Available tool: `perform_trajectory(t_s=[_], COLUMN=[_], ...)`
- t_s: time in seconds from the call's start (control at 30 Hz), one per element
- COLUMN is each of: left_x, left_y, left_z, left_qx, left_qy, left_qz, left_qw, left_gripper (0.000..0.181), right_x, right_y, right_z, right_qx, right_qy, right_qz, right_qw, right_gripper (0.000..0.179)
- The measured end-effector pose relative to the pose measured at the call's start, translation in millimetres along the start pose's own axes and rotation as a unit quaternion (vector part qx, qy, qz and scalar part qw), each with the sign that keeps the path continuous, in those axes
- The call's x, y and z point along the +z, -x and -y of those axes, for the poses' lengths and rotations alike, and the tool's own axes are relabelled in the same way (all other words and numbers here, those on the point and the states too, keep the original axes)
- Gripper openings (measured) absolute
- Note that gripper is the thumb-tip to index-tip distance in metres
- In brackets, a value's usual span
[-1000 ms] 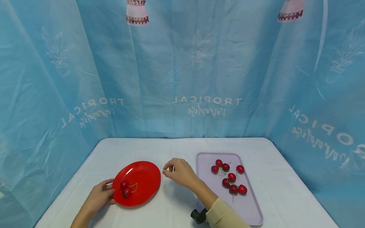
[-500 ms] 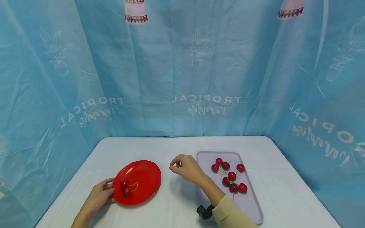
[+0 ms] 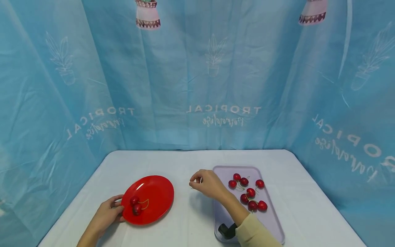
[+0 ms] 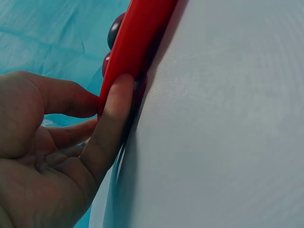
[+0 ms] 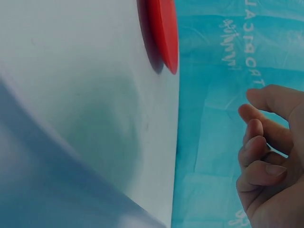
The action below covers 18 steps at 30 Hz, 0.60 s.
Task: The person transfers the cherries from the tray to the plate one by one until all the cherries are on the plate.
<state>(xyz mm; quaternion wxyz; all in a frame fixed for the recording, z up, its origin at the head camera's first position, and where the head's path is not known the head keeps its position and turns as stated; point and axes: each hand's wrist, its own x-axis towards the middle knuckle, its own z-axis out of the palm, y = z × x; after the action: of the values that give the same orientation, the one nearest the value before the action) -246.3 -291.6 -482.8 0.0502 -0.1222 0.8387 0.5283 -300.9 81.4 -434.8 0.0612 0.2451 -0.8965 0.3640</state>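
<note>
A pair of joined cherries (image 3: 136, 209) lies on the red plate (image 3: 158, 197), towards its left side. My left hand (image 3: 106, 213) grips the plate's left rim, with thumb and fingers on opposite faces of it in the left wrist view. Between the plate and the lilac tray (image 3: 225, 213), my right hand (image 3: 207, 183) is held above the table. Its fingers are loosely bent, the thumb and forefinger tips slightly apart, and nothing shows between them in the right wrist view. Several cherries (image 3: 252, 205) with green stems lie in the tray.
A white-covered table (image 3: 191, 159) carries the plate on the left and the tray on the right. Blue printed curtains (image 3: 197, 133) enclose the back and both sides. A black device (image 3: 226, 231) on my right wrist overlaps the tray's near left corner.
My right hand has moved rightward, away from the plate's right edge and closer to the tray. The left hand keeps its hold on the plate, and the cherries have not moved.
</note>
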Motion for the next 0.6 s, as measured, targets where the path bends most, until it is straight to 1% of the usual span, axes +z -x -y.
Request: perform_trajectory(t_s=[0.1,0.33,0.4,0.5,0.6], left_x=[0.0,2.8,3.2,2.1,0.0], left_y=[-0.5,2.8,2.4,1.5,2.0], left_z=[2.9,0.4,0.4,0.2,-0.1], left_qx=[0.001,0.000,0.005,0.008,0.009], left_qy=[0.004,0.003,0.003,0.008,0.012], left_qz=[-0.003,0.003,0.003,0.004,0.006], left_qw=[1.0000,1.0000,1.0000,0.9999,0.9999], left_gripper=[0.056,0.054,0.054,0.054,0.054], right_x=[-2.1,-8.8,-11.7,-15.1,-18.2], right_y=[0.5,8.1,8.5,7.4,8.8], right_z=[-0.2,-7.8,-8.6,-10.2,-12.0], right_qx=[0.001,0.012,0.010,0.004,0.007], right_qy=[-0.004,-0.013,-0.016,-0.017,-0.016], right_qz=[-0.003,-0.006,-0.008,-0.011,-0.013], right_qw=[1.0000,0.9998,0.9998,0.9998,0.9998], right_gripper=[0.013,0.012,0.011,0.011,0.010])
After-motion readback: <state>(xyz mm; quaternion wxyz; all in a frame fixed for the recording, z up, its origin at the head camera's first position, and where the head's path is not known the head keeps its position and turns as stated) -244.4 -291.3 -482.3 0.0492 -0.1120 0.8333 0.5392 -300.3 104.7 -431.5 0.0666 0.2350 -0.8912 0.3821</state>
